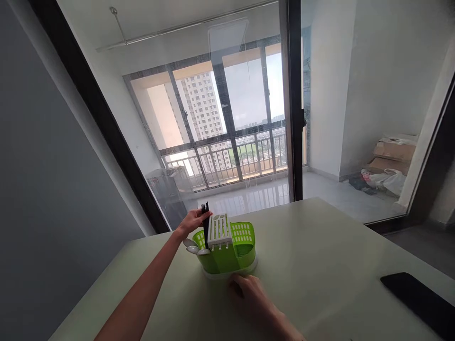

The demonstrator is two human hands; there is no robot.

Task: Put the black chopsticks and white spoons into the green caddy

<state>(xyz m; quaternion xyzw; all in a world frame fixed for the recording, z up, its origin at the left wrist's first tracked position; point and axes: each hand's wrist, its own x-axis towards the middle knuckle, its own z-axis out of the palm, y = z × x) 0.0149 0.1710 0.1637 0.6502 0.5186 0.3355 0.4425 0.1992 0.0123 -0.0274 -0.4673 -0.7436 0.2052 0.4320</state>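
Observation:
A bright green plastic cutlery holder (224, 260) stands upright on the table, on a white base tray (213, 275). A slotted white rack (219, 230) covers its middle. My left hand (194, 220) is closed round the upper part of a bundle of black chopsticks (206, 232), which stand in the left compartment. Several white spoons (193, 249) lean out over that compartment's left and front rim. My right hand (247, 290) rests at the front of the base with its fingers curled; their tips are hidden, so I cannot see whether they grip anything.
The pale green table (305, 265) reaches to a glass sliding door with a dark frame (295, 142). At the right edge lies a flat black object (419, 300). Behind the glass are cardboard boxes (394, 151) and a white plastic bag (387, 180).

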